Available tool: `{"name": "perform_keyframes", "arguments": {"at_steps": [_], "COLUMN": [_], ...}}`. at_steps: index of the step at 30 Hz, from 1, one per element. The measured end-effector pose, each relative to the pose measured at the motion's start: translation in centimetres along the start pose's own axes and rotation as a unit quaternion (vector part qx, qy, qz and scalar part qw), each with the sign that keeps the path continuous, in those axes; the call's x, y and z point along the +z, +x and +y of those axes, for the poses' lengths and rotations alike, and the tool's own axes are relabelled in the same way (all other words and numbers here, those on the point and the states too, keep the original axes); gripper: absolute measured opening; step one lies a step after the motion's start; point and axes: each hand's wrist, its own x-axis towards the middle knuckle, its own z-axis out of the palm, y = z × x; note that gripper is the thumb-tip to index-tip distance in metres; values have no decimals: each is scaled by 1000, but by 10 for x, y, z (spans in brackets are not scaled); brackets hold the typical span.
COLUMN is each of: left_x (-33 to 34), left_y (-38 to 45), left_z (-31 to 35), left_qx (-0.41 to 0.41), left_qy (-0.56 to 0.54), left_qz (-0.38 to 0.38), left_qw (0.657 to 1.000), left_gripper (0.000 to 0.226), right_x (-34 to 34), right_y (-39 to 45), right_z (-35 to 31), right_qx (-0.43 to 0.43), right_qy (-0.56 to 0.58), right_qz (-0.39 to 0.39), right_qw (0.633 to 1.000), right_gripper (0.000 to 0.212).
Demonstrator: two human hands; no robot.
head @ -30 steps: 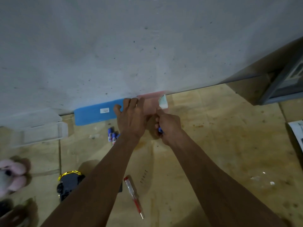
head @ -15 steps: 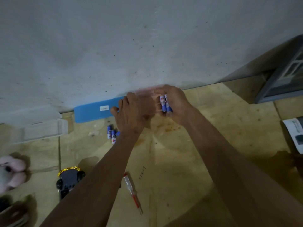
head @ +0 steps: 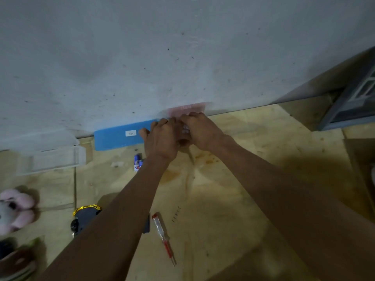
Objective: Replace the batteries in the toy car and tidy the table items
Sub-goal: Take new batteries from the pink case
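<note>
Plywood table runs up to a grey wall at the far edge. Blue flat box lies along the wall, far left of centre; beside it on the right a translucent pink container, blurred, stands against the wall, probably kept there as the battery store. Clear plastic tray far left. Toy car, black with yellow trim, sits near left, partly under the left forearm; not being touched, compartment state hidden. Red-handled screwdriver lies just right of the car, likely set down within reach for the cover screw. Pink plush toy at the left edge. Loose batteries, blue-labelled, lie together beside the left wrist. Both hands meet at the pink container: left hand fingers curled, seemingly steadying it; right hand fingers curled round something small. Pale ends show between the hands, possibly batteries; cannot tell for certain. Judgement: fetching or stowing batteries.
</note>
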Motion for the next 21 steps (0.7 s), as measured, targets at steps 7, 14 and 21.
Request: {"name": "perform_keyframes", "arguments": {"at_steps": [7,14,21], "left_x": [6,13,18], "left_y": [-3,-16,-17], "left_z": [-4,-2,-4], "left_qx": [3,-21,80], "left_qy": [8,50,41], "left_qz": [33,124,132], "left_qw": [999,991,987], "left_gripper": [29,43,36], "right_x": [-4,-12,-2], "right_y": [-25,-61,-52], "right_z": [-4,6,25], "right_qx": [1,44,-19], "right_qy": [39,17,18], "right_qz": [133,279,167], "right_qw": [990,959,986], "right_gripper": [36,31,28]}}
